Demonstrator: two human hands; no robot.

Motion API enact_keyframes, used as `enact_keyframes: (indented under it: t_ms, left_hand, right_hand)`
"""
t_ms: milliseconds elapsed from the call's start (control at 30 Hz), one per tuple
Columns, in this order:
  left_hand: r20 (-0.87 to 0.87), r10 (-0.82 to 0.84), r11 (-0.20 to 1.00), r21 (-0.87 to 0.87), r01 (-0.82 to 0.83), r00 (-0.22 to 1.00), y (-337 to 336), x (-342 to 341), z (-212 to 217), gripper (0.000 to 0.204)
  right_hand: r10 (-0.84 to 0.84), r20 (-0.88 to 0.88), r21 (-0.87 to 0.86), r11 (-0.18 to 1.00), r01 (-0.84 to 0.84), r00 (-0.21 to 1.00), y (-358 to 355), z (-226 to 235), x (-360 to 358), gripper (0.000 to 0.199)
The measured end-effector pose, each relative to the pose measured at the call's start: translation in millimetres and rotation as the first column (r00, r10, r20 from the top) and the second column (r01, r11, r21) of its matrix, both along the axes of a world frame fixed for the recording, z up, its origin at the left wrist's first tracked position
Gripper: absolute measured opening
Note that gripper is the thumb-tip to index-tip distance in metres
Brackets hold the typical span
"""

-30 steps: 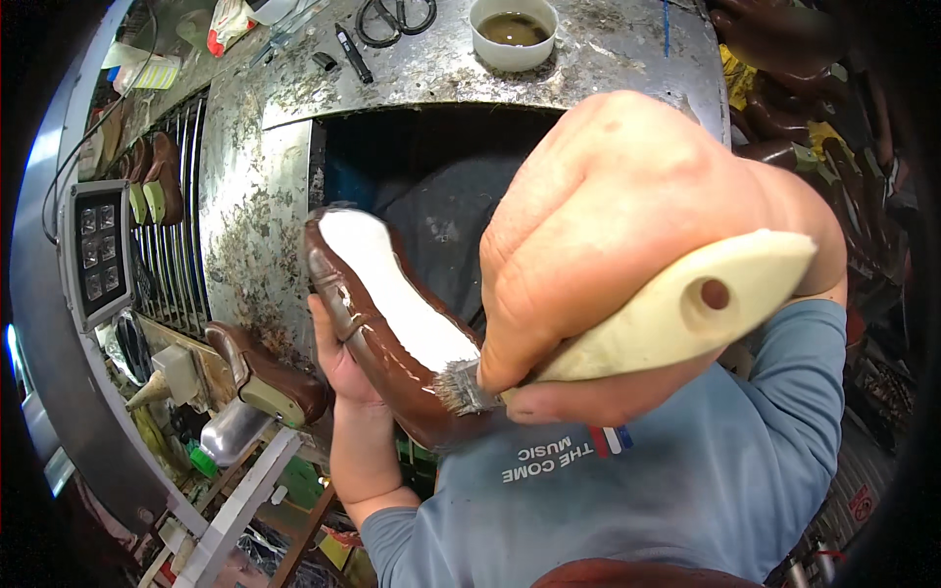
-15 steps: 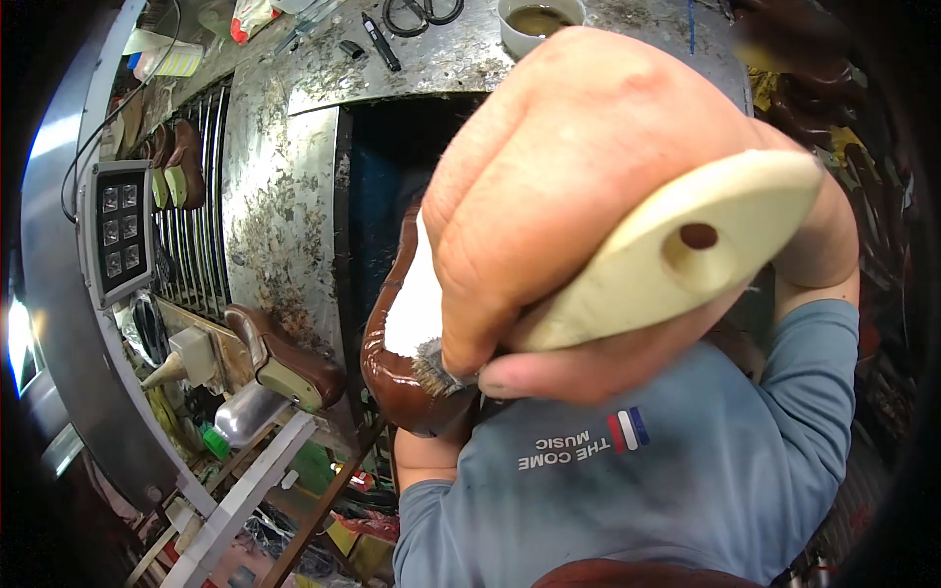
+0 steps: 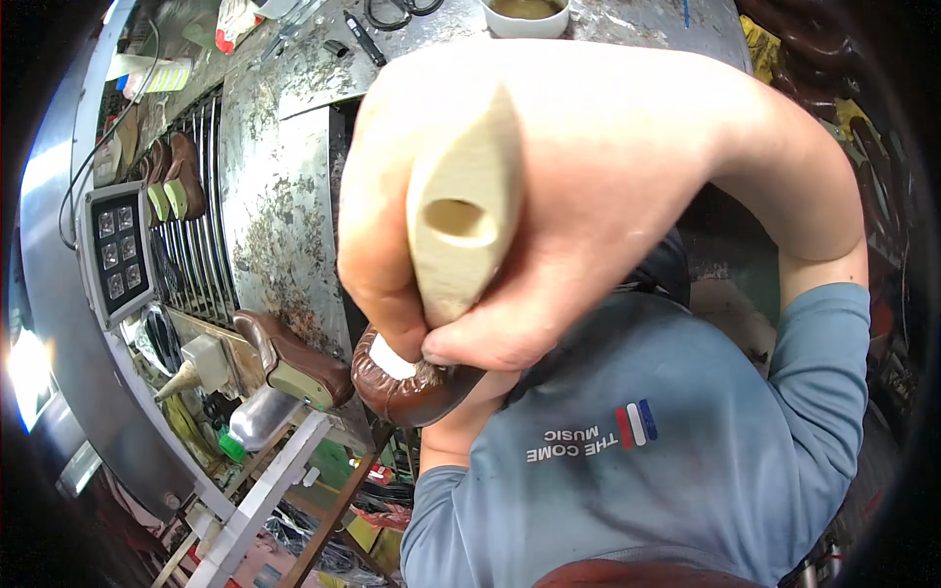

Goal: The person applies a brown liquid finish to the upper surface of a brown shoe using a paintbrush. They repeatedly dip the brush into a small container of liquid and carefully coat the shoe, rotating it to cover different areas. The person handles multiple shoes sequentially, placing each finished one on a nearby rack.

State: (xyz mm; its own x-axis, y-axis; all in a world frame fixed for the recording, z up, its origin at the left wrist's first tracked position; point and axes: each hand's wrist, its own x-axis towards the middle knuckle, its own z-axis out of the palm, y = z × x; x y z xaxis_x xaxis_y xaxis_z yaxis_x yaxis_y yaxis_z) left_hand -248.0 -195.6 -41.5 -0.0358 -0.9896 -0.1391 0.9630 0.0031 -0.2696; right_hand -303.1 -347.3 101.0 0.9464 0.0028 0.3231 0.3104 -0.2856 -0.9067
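My right hand point(image 3: 608, 167) is wrapped round a brush point(image 3: 466, 186) with a cream wooden handle that has a hole in it. Its short, greyish bristles touch the edge of a brown leather shoe upper point(image 3: 417, 400), which is glossy and gathered in pleats around a white underside point(image 3: 389, 360). The shoe is held bottom up, and my right hand covers most of it. My left forearm point(image 3: 466, 426) reaches in beneath the shoe. The left hand itself is hidden behind the shoe and my right hand, so its fingers do not show.
A worn metal bench point(image 3: 260, 186) carries a white bowl of liquid point(image 3: 526, 20), scissors point(image 3: 402, 14) and a black marker point(image 3: 365, 39). Left of it are a square lamp point(image 3: 121, 250), brown shoes point(image 3: 183, 176) on a rack, another brown shoe point(image 3: 299, 363) and a green-capped bottle point(image 3: 260, 416).
My right hand has swung left, turning the brush handle from a slant toward the right to nearly upright. The hand now hides more of the shoe. The whole view has shifted slightly.
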Motion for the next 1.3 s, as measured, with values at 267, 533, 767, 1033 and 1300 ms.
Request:
enact_keyframes:
  t_ms: [267,533,767,1033,1300]
  left_hand:
    - [-0.021,-0.004,0.999,-0.042,0.003,1.000,-7,17,-4,0.067]
    - [-0.368,-0.422,0.867,-0.432,0.249,0.829,20,-25,-34,0.068]
    - [-0.220,-0.289,0.952,-0.167,0.255,0.932,52,0,-3,0.071]
    - [0.695,0.095,0.938,0.179,-0.298,0.713,70,96,47,0.058]
    - [0.865,-0.404,0.811,0.489,-0.321,0.298,69,182,91,0.060]
  right_hand:
    - [-0.005,-0.048,-0.008,1.000,0.004,0.999,4,-6,8,0.020]
    - [-0.033,-0.109,0.016,0.999,0.035,0.993,-17,-6,-1,0.024]
    - [-0.113,-0.125,0.057,0.991,0.121,0.986,-46,10,-20,0.027]
    - [-0.345,-0.200,0.239,0.891,0.387,0.917,-79,5,-53,0.027]
    - [-0.426,-0.100,0.209,0.875,0.438,0.899,-105,-56,-79,0.033]
